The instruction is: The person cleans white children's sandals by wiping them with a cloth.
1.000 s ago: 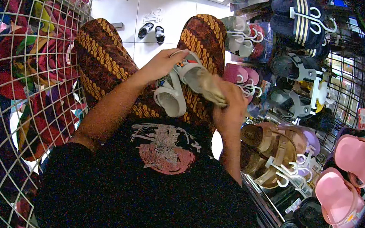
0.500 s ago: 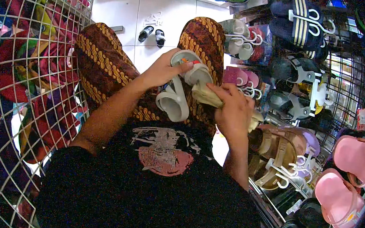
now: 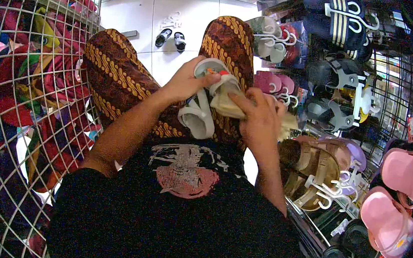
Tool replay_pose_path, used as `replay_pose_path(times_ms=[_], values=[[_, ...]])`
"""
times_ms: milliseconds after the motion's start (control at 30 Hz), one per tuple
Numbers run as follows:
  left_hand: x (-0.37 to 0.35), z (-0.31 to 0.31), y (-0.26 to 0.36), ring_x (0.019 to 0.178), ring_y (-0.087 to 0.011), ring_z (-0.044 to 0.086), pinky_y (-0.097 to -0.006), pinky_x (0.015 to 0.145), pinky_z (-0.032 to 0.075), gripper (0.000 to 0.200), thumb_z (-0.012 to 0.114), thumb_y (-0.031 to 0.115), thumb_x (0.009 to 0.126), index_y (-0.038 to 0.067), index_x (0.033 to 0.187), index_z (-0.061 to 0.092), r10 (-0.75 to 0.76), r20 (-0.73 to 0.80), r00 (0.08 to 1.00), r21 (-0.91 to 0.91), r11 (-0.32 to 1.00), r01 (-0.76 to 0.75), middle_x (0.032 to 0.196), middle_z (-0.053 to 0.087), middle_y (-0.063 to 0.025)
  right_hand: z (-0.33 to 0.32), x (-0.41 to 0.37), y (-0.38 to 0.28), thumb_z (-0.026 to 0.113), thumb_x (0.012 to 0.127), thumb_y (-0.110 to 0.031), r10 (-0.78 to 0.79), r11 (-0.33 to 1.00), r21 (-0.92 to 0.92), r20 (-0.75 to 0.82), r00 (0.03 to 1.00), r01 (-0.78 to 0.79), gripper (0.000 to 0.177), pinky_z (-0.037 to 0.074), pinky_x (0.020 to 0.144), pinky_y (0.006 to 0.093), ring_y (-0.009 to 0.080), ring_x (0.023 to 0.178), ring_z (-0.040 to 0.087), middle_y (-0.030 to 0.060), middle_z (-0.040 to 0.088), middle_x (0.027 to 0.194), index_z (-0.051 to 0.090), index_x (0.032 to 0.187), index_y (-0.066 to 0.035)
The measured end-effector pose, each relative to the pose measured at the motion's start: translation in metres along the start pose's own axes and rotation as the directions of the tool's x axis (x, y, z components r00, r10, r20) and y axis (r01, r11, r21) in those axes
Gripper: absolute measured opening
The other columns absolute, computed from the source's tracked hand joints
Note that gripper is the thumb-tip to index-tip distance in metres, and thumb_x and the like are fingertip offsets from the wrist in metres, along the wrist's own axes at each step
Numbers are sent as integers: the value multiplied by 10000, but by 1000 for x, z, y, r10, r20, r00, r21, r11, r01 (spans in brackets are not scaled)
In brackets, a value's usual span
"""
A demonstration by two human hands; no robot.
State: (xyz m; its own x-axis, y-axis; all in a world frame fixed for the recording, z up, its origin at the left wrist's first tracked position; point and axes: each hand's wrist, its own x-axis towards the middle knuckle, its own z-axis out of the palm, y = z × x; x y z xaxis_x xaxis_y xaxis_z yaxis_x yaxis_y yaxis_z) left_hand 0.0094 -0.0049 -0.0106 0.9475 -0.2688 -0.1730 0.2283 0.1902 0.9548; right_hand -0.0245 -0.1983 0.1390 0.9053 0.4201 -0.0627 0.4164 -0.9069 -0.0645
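My left hand [image 3: 187, 80] is closed around a light grey sandal [image 3: 208, 67], its thumb over the strap near a small red and orange decoration. Below it hangs a second grey sandal [image 3: 198, 120], close against the first. In my right hand [image 3: 259, 115] is a pale yellowish cloth [image 3: 226, 106], pressed with the fingertips onto the upper sandal's strap. Part of the cloth sticks out beyond the right side of that hand. Both sandals are above my lap, over brown patterned trousers [image 3: 122, 72].
A wire grid basket [image 3: 45, 87] full of colourful items stands at my left. On the right, racks hold hanging footwear, including pink clogs [image 3: 384, 213], brown sandals [image 3: 321, 166] and dark striped slides [image 3: 339, 19]. Small black-and-white sandals [image 3: 179, 41] lie on the tiled floor [image 3: 128, 12].
My right hand has shifted slightly left with the cloth, and more cloth now shows at its right side. My left hand keeps its hold on the sandal. The view has tilted a little.
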Motion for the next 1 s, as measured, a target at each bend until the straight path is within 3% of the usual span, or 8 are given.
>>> replay_pose_path(times_ms=[100, 233, 367, 533, 700, 767, 900, 1000], values=[[0, 2, 15, 876, -116, 580, -283, 782, 486, 430, 698, 357, 882, 21, 1120, 573, 0, -32, 999, 40, 999, 1, 953, 633, -59, -19, -3, 7, 638, 621, 30, 82, 995, 44, 158, 984, -90, 602, 332, 921, 397, 202, 1014, 551, -5, 577, 1035, 681, 1141, -271], [2, -1, 8, 890, -116, 581, -283, 797, 488, 385, 708, 304, 880, 24, 1111, 580, -95, -8, 995, -16, 995, 94, 964, 636, -53, 9, -1, -16, 663, 595, 5, 69, 997, -32, -90, 994, -73, 616, 324, 954, 395, 222, 1013, 550, 32, 562, 1060, 680, 1141, -279], [-10, -11, 17, 942, -126, 579, -281, 838, 486, 419, 690, 229, 897, 40, 1226, 513, -121, 26, 992, 27, 992, 120, 1034, 606, -44, -6, -3, 5, 643, 602, 41, 106, 917, 368, 148, 983, -155, 689, 374, 949, 412, 277, 1058, 525, 42, 558, 1096, 654, 1209, -285], [-16, -19, 22, 1053, -151, 546, -325, 894, 484, 534, 539, 404, 976, 42, 1342, 398, -295, 147, 944, -45, 952, 304, 1160, 558, -79, 48, -15, 12, 689, 609, -28, 103, 936, 343, -59, 993, -76, 838, 360, 972, 453, 335, 1134, 486, 77, 519, 1246, 491, 1387, -265], [-20, -16, 34, 1075, -175, 542, -325, 910, 479, 626, 464, 484, 989, 47, 1406, 300, -451, 94, 887, -85, 884, 459, 1222, 527, -113, 72, -4, 24, 691, 604, -111, 39, 937, 348, -212, 977, 38, 760, 351, 960, 474, 329, 1131, 489, 92, 529, 1229, 524, 1340, -200], [-16, -29, 2, 1065, -183, 548, -324, 910, 478, 640, 456, 494, 988, 40, 1410, 295, -360, 68, 930, 14, 933, 360, 1220, 529, -113, 72, 1, 29, 701, 580, -114, 31, 906, 416, -254, 967, 81, 779, 352, 959, 476, 332, 1120, 495, 96, 536, 1217, 526, 1335, -193], [-17, -23, 4, 1052, -188, 557, -328, 915, 473, 627, 446, 482, 995, 25, 1404, 313, -270, 64, 961, -40, 961, 273, 1217, 543, -115, 54, 14, 38, 721, 602, -52, 33, 859, 513, -71, 997, 9, 752, 382, 969, 443, 317, 1133, 521, 129, 557, 1217, 529, 1326, -120], [-7, -34, -10, 1062, -213, 573, -351, 918, 479, 605, 432, 469, 1003, 23, 1398, 327, -205, -9, 979, -55, 977, 204, 1205, 560, -133, 61, 30, 55, 706, 746, -144, 78, 603, 798, -80, 994, 17, 598, 378, 1007, 470, 369, 1157, 492, 132, 537, 1272, 516, 1312, -114]])
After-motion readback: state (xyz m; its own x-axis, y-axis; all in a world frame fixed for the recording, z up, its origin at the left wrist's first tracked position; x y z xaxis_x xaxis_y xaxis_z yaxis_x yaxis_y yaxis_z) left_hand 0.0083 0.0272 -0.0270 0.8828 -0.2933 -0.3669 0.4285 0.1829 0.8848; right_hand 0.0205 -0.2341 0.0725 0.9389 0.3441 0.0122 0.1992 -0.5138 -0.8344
